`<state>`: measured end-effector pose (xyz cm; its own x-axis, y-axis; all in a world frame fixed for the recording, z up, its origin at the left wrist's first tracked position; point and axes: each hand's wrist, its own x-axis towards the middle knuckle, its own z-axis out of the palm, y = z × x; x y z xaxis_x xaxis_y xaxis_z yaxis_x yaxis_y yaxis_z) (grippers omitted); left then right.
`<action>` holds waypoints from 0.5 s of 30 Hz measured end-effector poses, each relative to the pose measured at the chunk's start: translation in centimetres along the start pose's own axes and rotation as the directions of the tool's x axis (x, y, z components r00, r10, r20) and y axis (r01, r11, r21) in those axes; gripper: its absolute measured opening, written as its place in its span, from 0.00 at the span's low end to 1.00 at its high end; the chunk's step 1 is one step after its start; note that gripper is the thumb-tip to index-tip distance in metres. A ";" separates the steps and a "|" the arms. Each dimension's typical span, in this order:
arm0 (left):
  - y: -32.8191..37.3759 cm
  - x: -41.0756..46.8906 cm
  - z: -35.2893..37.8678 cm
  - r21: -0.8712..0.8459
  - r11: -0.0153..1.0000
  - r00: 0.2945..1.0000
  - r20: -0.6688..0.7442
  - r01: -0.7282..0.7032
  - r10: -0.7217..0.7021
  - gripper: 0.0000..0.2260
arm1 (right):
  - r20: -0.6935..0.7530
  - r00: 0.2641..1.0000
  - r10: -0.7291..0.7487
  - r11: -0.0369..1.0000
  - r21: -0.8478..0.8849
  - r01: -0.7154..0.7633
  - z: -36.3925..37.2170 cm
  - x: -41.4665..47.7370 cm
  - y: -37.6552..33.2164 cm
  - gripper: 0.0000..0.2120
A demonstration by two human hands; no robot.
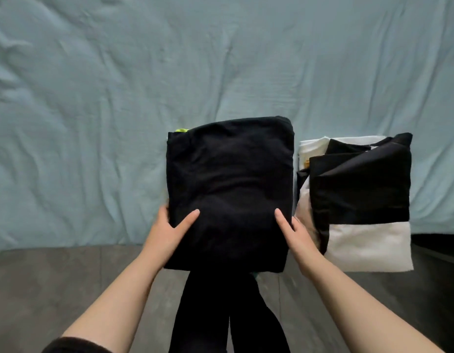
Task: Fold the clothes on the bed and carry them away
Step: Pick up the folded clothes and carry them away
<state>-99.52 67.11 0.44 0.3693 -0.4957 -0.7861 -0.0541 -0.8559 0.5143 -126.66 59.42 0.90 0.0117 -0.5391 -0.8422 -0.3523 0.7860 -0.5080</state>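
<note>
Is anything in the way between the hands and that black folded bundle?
Nothing visible. The left hand and right hand hold the black bundle by its near sides, thumbs on top. The black-and-white pile lies beside it, to the right.

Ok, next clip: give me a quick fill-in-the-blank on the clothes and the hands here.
1. The left hand and right hand both hold a folded bundle whose colour is ____.
2. Each hand's ____ lies on top of the bundle.
3. The second pile sits to the bundle's ____.
4. In that pile, a black garment lies on a ____ one.
Missing words: black; thumb; right; white.
</note>
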 end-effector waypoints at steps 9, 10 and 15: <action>-0.2 -2.8 4.1 0.156 0.982 0.993 -0.048 -0.103 0.112 0.30 | -0.425 0.876 -0.228 0.970 -0.172 0.169 0.1 -2.2 0.8 0.20; -0.3 -2.9 4.5 0.181 0.981 0.997 -0.022 -0.066 0.071 0.30 | -0.397 0.898 -0.191 0.975 -0.183 0.126 0.0 -2.2 1.1 0.19; 1.4 -4.1 5.1 0.417 0.904 0.917 -0.317 -0.096 0.243 0.37 | -0.407 0.786 -0.466 0.837 -0.491 0.242 0.3 -3.8 0.5 0.23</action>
<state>-105.81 67.24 2.63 0.6193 -0.6161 -0.4868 -0.4709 -0.7875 0.3976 -126.56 61.96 3.75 -0.2074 -0.9128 -0.3518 -0.7513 0.3789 -0.5404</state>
